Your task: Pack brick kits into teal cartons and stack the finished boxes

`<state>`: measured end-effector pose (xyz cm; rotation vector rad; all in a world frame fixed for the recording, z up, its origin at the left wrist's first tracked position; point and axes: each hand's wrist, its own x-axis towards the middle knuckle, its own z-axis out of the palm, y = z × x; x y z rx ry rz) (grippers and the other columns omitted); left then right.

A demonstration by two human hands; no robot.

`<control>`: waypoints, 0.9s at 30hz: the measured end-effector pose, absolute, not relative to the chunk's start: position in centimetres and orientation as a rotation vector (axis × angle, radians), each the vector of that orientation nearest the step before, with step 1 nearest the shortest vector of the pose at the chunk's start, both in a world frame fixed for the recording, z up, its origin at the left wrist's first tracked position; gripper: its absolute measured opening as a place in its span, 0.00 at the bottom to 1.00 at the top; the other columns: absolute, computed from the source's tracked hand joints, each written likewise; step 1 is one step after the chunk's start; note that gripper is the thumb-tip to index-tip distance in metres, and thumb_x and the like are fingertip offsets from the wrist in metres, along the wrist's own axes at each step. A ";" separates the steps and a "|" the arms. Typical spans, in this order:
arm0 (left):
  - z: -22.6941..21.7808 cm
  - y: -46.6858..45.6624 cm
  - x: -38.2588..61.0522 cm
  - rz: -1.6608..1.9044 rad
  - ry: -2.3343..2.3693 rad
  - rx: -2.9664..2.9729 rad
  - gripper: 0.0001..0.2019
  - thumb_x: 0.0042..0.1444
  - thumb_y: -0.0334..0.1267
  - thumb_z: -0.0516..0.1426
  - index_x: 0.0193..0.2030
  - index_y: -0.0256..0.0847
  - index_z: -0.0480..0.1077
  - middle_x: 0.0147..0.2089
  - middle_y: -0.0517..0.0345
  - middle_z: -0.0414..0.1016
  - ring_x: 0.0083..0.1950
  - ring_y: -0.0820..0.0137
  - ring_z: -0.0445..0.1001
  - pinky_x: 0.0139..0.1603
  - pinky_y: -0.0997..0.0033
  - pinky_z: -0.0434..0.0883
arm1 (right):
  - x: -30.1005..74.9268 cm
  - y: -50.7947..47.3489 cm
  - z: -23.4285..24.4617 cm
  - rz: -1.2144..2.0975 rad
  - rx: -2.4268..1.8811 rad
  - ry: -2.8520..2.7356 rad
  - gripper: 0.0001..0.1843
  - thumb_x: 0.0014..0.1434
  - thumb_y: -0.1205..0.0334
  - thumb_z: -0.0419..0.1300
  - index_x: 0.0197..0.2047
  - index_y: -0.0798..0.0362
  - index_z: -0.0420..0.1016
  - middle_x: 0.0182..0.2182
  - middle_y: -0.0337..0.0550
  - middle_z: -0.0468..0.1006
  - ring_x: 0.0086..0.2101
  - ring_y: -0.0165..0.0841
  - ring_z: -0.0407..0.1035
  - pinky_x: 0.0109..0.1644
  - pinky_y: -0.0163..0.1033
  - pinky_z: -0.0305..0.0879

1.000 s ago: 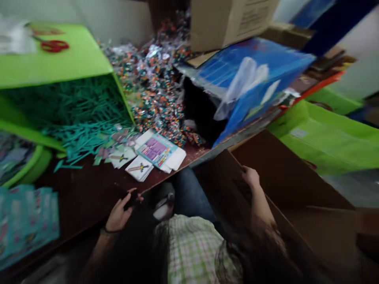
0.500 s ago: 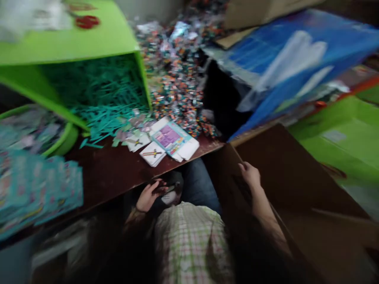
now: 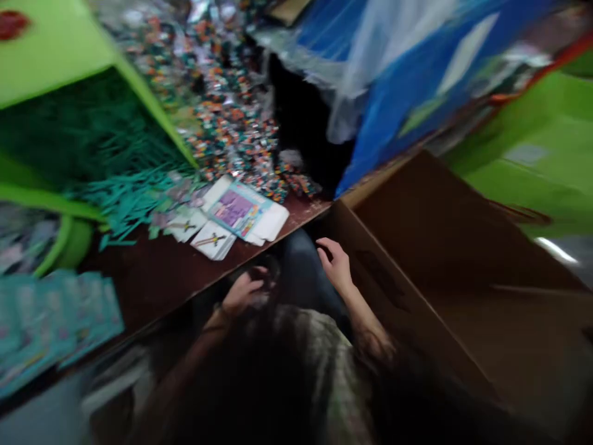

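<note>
My left hand [image 3: 245, 289] is over my lap, just below the table edge. Its fingers curl around or against something dark, too blurred to name. My right hand [image 3: 335, 266] hovers beside my knee, fingers loosely bent and apart, holding nothing visible. Close to its right stands a large open cardboard box [image 3: 384, 281]. On the table edge ahead lie a stack of white cards [image 3: 214, 240] with a sword picture, another white card [image 3: 186, 224], and a flattened-looking teal and purple card box [image 3: 238, 210].
A green bin [image 3: 50, 55] lies on its side, spilling teal sticks [image 3: 120, 201]. Behind the cards is a heap of small orange, teal and silver wrapped pieces [image 3: 231, 123]. Teal packs [image 3: 55, 315] and a green tub [image 3: 71, 244] are at left; a blue box [image 3: 393, 86] stands right.
My right hand has let go of the cardboard box's edge and moved left towards my lap. My left hand has shifted slightly right. The view has turned and moved to the right.
</note>
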<state>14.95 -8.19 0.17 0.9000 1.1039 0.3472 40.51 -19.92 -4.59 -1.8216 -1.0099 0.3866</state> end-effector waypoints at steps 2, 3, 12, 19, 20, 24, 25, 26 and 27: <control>-0.5 -8.8 16.7 0.407 1.086 0.887 0.18 0.45 0.38 0.73 0.41 0.38 0.75 0.35 0.55 0.81 0.37 0.62 0.82 0.48 0.59 0.78 | 37.1 -18.2 -4.5 0.728 -1.606 -1.036 0.20 0.68 0.48 0.56 0.54 0.49 0.79 0.50 0.50 0.82 0.52 0.41 0.75 0.63 0.50 0.69; -0.8 -9.0 17.3 0.451 1.072 0.928 0.17 0.47 0.41 0.72 0.39 0.38 0.74 0.34 0.56 0.80 0.38 0.64 0.81 0.49 0.60 0.77 | 35.3 -17.4 -4.5 0.884 -1.509 -1.040 0.22 0.66 0.46 0.58 0.55 0.49 0.78 0.49 0.49 0.82 0.51 0.41 0.76 0.61 0.49 0.70; -1.3 -8.3 11.4 0.882 1.257 1.058 0.16 0.56 0.50 0.65 0.44 0.41 0.75 0.40 0.56 0.78 0.40 0.67 0.76 0.42 0.68 0.72 | 30.4 -9.4 -3.4 1.224 -1.318 -1.007 0.27 0.53 0.40 0.66 0.48 0.51 0.74 0.38 0.43 0.80 0.39 0.38 0.74 0.47 0.44 0.72; -1.6 -5.8 4.9 0.982 1.355 0.964 0.14 0.53 0.47 0.66 0.40 0.39 0.75 0.39 0.54 0.80 0.36 0.69 0.76 0.38 0.71 0.70 | 37.8 3.1 2.8 0.790 -1.440 -0.985 0.24 0.63 0.55 0.60 0.61 0.48 0.67 0.43 0.48 0.78 0.39 0.38 0.74 0.41 0.44 0.72; -1.6 -5.4 4.6 0.998 1.347 0.953 0.15 0.54 0.48 0.66 0.40 0.39 0.75 0.39 0.54 0.80 0.36 0.69 0.77 0.38 0.71 0.70 | 37.9 4.3 3.5 0.790 -1.424 -1.016 0.23 0.64 0.55 0.59 0.61 0.48 0.67 0.43 0.49 0.78 0.39 0.37 0.74 0.41 0.43 0.71; -1.1 -4.0 4.2 1.118 1.257 0.884 0.21 0.57 0.55 0.64 0.46 0.39 0.75 0.42 0.51 0.80 0.39 0.68 0.78 0.42 0.69 0.73 | 32.6 5.6 4.2 0.894 -1.344 -1.190 0.23 0.62 0.52 0.63 0.58 0.52 0.70 0.38 0.43 0.79 0.34 0.33 0.73 0.39 0.40 0.72; -1.0 -3.6 4.1 1.152 1.203 0.846 0.24 0.59 0.59 0.62 0.50 0.40 0.74 0.45 0.50 0.80 0.42 0.66 0.79 0.44 0.67 0.74 | 30.1 5.3 4.0 0.946 -1.321 -1.268 0.24 0.61 0.51 0.64 0.57 0.52 0.71 0.36 0.41 0.79 0.33 0.33 0.73 0.39 0.40 0.72; -0.8 -3.0 3.8 1.182 1.139 0.799 0.26 0.61 0.61 0.60 0.54 0.41 0.72 0.49 0.48 0.80 0.46 0.64 0.79 0.47 0.64 0.75 | 27.4 5.0 3.7 0.994 -1.292 -1.364 0.24 0.62 0.50 0.65 0.58 0.52 0.73 0.36 0.41 0.80 0.33 0.34 0.74 0.39 0.41 0.73; -0.6 -2.4 3.4 1.205 1.077 0.748 0.27 0.62 0.62 0.58 0.57 0.43 0.71 0.52 0.48 0.79 0.50 0.62 0.79 0.50 0.61 0.76 | 24.8 4.7 3.4 1.032 -1.251 -1.509 0.24 0.64 0.50 0.63 0.59 0.52 0.73 0.39 0.43 0.81 0.36 0.35 0.75 0.43 0.42 0.74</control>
